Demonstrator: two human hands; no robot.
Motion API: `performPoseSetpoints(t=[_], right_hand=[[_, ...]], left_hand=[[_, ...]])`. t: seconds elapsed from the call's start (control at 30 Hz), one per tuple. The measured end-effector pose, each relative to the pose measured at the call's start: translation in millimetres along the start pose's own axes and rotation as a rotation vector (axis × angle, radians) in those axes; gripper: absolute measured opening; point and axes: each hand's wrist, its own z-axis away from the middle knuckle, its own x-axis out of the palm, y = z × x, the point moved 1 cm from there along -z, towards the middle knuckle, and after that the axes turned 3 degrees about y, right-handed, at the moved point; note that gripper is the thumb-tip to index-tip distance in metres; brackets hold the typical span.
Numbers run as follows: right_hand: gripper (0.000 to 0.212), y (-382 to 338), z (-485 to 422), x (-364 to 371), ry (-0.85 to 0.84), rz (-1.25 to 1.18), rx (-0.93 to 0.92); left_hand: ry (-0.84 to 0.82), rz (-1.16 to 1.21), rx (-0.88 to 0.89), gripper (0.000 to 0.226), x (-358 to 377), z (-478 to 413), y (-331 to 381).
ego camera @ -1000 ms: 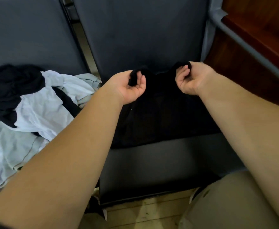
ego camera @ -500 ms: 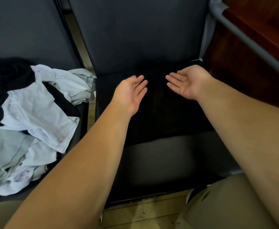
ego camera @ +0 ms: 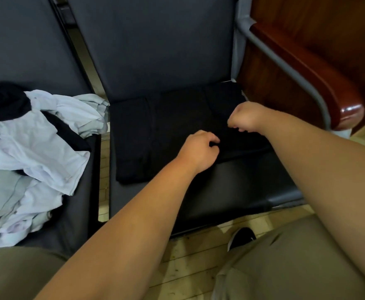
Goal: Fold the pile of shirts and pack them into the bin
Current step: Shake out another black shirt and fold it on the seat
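Observation:
A black shirt (ego camera: 166,131) lies spread flat on the dark seat (ego camera: 231,191) of the middle chair. My left hand (ego camera: 199,151) sits at the shirt's near right edge, fingers curled and pinching the cloth. My right hand (ego camera: 245,119) is a little farther back and to the right, knuckles up, fingers curled down into the shirt's right side. A loose pile of shirts (ego camera: 32,156), white, pale grey and black, is heaped on the chair to the left. No bin is in view.
A narrow gap (ego camera: 103,169) separates the two chairs. At the right a grey metal tube (ego camera: 285,68) carries a glossy wooden armrest (ego camera: 328,83). Wooden floor (ego camera: 194,256), my khaki-clad knees and a black shoe (ego camera: 241,237) fill the bottom.
A second ago both hands held the shirt's far edge up. They let go with open palms, and now they have come nearer and curled onto the shirt's right side.

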Motion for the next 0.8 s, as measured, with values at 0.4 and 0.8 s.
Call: performPoseSetpoints(t=[0.4,0.8], right_hand=[[0.024,24,15,-10,-0.066,0.312,-0.061],[0.049,-9,8,1,0.163,0.479,0.029]], left_hand=[[0.054,0.054,0.031,0.034,16,5,-20],[-0.116,-0.047,-0.017,0.036,-29,11,7]])
